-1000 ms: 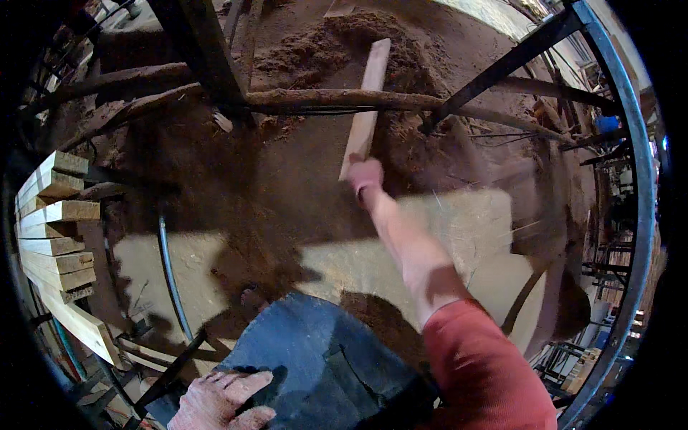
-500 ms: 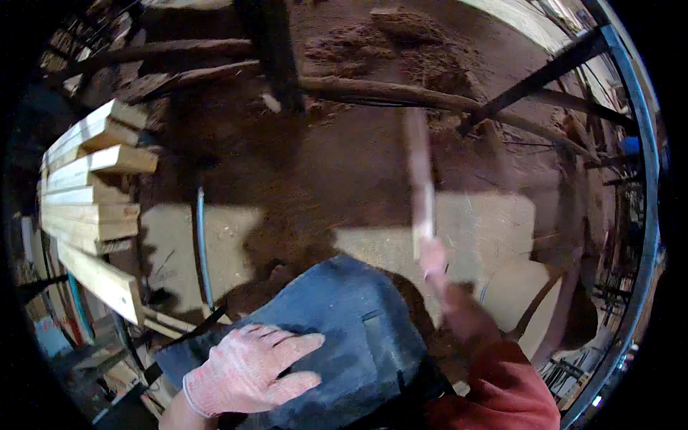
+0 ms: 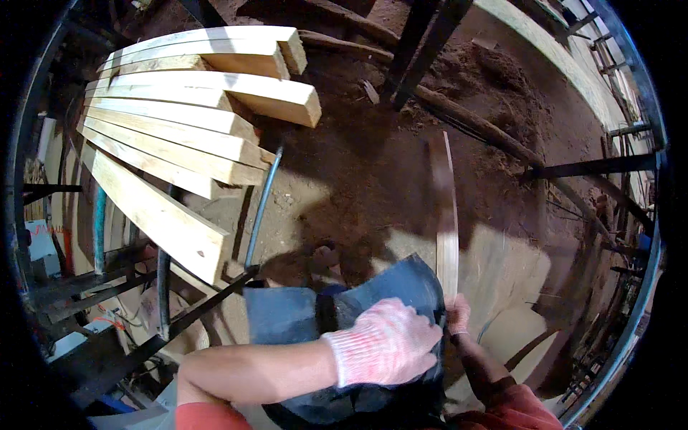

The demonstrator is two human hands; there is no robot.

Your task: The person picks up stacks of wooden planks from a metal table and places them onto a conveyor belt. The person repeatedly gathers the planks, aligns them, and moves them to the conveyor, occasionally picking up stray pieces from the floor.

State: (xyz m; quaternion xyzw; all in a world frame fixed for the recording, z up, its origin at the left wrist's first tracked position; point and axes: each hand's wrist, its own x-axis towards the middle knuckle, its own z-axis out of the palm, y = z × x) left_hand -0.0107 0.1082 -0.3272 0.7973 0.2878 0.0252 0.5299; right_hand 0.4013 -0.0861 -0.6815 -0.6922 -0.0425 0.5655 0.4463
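My right hand [image 3: 457,314], in a pale knit glove, grips the near end of a long thin wooden slat [image 3: 445,211] that points away from me over the dirt floor. My left hand [image 3: 383,349], also gloved, lies flat with fingers together on a dark blue-black rubbery sheet [image 3: 358,304] draped over my lap, just left of the slat's near end. The two hands are almost touching. The slat is blurred by motion.
A stack of several pale sawn planks [image 3: 193,122] lies to the left on a dark metal frame [image 3: 154,322]. A thin grey rod [image 3: 261,208] runs along the sawdust-covered ground. Dark steel posts [image 3: 423,43] and a log [image 3: 487,132] stand ahead; a curved rail [image 3: 638,236] borders the right.
My right hand has drawn the slat back from far ahead to my lap. My left hand slid up and right across the dark sheet. My view swung left, showing the plank stack.
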